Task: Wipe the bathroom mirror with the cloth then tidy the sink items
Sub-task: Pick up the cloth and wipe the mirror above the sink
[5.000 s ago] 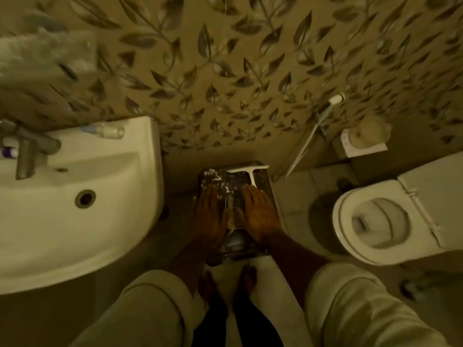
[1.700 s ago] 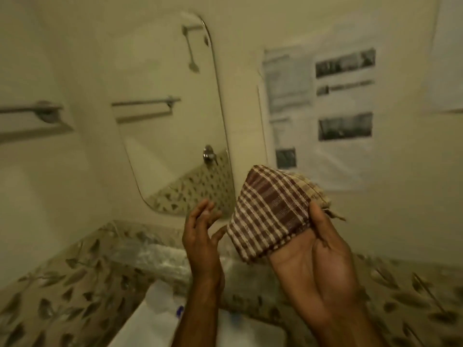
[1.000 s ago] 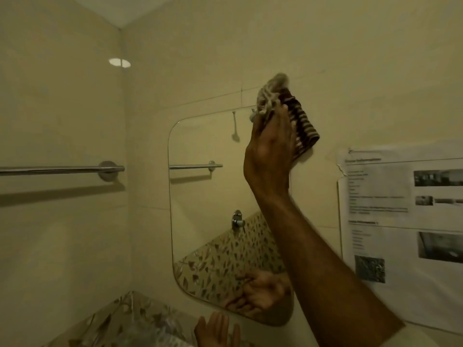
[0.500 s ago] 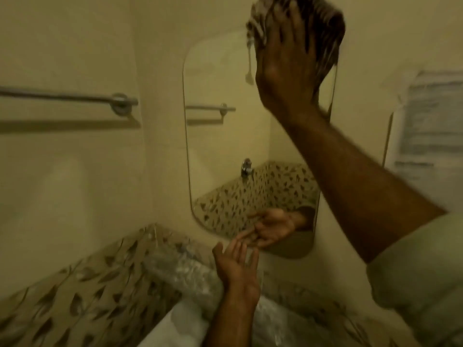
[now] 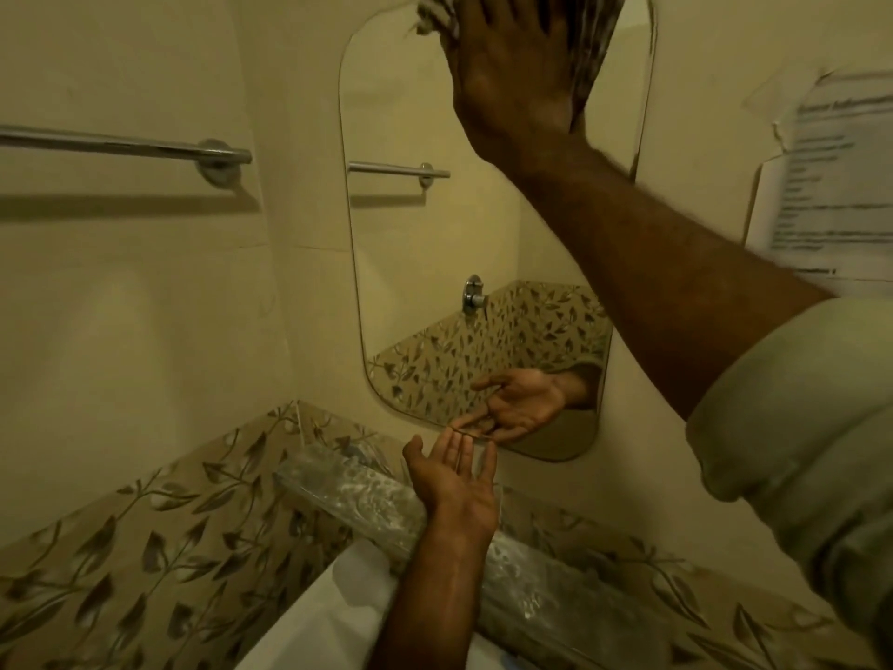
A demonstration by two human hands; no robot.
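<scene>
The tall rounded mirror (image 5: 425,263) hangs on the cream wall ahead. My right hand (image 5: 517,74) presses the brown checked cloth (image 5: 592,45) flat against the mirror's top, fingers spread over it; most of the cloth is hidden behind the hand and the frame's top edge. My left hand (image 5: 456,481) floats palm up and empty just below the mirror's bottom edge, above the glass shelf (image 5: 348,495). Its reflection shows low in the mirror. A corner of the white sink (image 5: 333,616) appears at the bottom.
A chrome towel rail (image 5: 145,147) runs along the left wall. A printed paper notice (image 5: 831,176) is stuck to the wall right of the mirror. Leaf-patterned tiles (image 5: 145,548) band the lower walls around the sink.
My right hand with the cloth has slid a little along the mirror's top. The view has drawn nearer to the mirror. My left hand stays open below it.
</scene>
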